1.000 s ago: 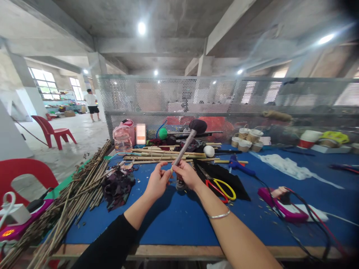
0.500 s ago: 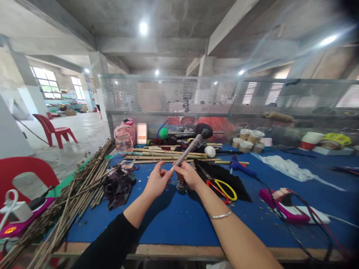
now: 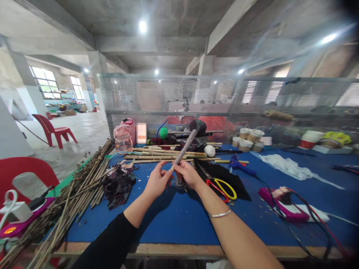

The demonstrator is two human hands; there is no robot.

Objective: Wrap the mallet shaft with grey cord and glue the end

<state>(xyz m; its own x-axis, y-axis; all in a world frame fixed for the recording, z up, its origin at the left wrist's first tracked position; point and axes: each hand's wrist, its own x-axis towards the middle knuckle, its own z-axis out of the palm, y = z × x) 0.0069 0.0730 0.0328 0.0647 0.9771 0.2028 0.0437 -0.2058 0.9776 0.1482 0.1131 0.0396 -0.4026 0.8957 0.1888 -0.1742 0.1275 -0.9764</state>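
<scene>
Above the blue tabletop [image 3: 174, 224] I hold a stick [image 3: 186, 147] wrapped in greyish material, tilted away and to the right. A dark round cloth-like head [image 3: 199, 127] shows at its far end. My left hand [image 3: 156, 181] pinches the pale bare near end. Just above that, my right hand [image 3: 189, 175] has its thumb and fingers closed around the wrapped part. Under the hands lies a small dark object [image 3: 180, 184], mostly hidden. To the right, scissors [image 3: 221, 189] with red and yellow handles rest on black cloth [image 3: 238, 183].
Dry twigs [image 3: 70, 198] are piled along the left edge, beside crumpled dark cloth [image 3: 119, 186]. Bare sticks [image 3: 168, 154] and a white ball [image 3: 209, 151] lie ahead. A blue glue gun [image 3: 242, 166], a purple power strip [image 3: 291, 211] and cables occupy the right. Behind stands a perforated metal screen [image 3: 126, 93].
The stick's dark head has swung slightly to the left, making the stick a little steeper. Both hands keep nearly the same place and grip.
</scene>
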